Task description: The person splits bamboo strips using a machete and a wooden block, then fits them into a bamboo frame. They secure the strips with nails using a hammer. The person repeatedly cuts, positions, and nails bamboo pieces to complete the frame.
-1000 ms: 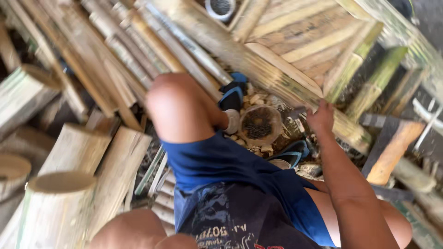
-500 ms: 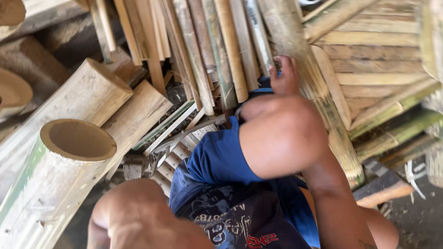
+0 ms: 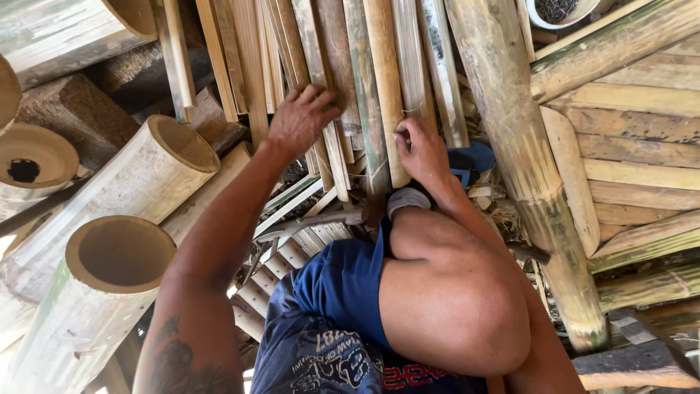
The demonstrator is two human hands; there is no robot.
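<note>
The long split bamboo slats (image 3: 343, 66), pale tan with green streaks, are lying side by side in a leaning bundle, running away from the person above both hands. The left hand (image 3: 300, 120) is resting palm down on the slats, its fingers (image 3: 321, 98) spreading loosely across two or three of them without closing on any. The right hand (image 3: 421, 149) is lying against a rounded yellowish bamboo slat (image 3: 384, 80), its fingers (image 3: 405, 131) curling onto that slat's edge; whether they are truly pinching it I cannot tell from here.

Just right of the right fingers, a thick weathered whole bamboo pole (image 3: 521, 160) is slanting down past the person's bent knee (image 3: 452, 299). Below the fingers, short white flat strips (image 3: 292, 233) are lying in a loose heap beside the blue shorts (image 3: 328, 292). Left of the left fingers, big hollow pale bamboo sections (image 3: 120, 252) are lying with their open ends facing up. Well right of both hands, a panel of flat bamboo slabs (image 3: 634, 146) is lying.
</note>
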